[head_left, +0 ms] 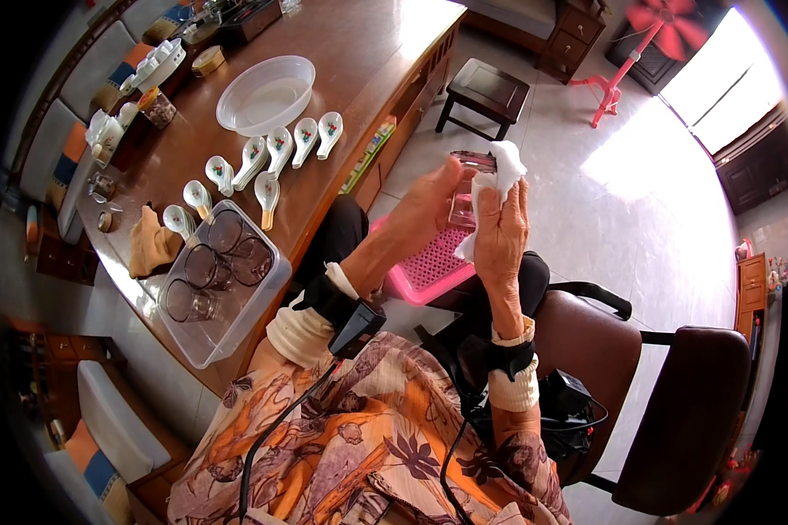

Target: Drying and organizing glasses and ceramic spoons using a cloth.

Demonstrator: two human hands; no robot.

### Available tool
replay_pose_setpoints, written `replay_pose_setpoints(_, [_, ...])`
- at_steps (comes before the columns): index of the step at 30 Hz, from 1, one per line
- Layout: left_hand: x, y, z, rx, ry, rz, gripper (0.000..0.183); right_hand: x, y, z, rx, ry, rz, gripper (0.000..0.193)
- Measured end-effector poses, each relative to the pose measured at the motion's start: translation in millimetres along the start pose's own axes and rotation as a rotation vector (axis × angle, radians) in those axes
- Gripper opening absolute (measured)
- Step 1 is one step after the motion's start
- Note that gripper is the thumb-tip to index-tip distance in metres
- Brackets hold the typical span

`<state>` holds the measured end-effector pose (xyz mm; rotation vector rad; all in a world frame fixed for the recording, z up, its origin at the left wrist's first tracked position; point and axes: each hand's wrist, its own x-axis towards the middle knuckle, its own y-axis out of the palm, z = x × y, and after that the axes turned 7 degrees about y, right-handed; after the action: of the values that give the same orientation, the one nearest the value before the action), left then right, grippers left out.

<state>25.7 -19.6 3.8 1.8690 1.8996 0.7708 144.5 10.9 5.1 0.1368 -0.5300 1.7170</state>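
Fingers of the left hand (429, 206) are curled around a small clear drinking glass (466, 188), held up above the lap. The right hand (502, 229) is closed on a white cloth (503, 171), which is pressed against the glass's rim and side. The glass is judged light, stiff, breakable and likely slippery; a grip around its body seems safest. More glasses are stacked in a clear plastic tub (223, 328) on the wooden table (359, 52). White ceramic spoons (280, 149) with small flower marks are laid beside a clear bowl (265, 94). A pink basket (429, 267) is seen on the lap. A flat green and yellow package (369, 156) is tucked under the table edge.
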Motion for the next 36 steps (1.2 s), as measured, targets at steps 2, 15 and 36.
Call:
replay_pose_setpoints(2, [1.0,-1.0,0.1,0.099,0.005,0.052,0.055,4.6,-6.1,2.2,-0.030,-0.091,-0.010,0.034])
replay_pose_setpoints(15, [3.1,-1.3,-4.8,0.582,0.305,0.157,0.078,22.2,-44.6,11.0,0.130,-0.099,0.277,0.026])
replay_pose_setpoints(36, [6.6,2.1,-9.0,0.730,0.321,0.091,0.076,27.7,-46.3,16.8,-0.193,-0.138,0.251,0.024])
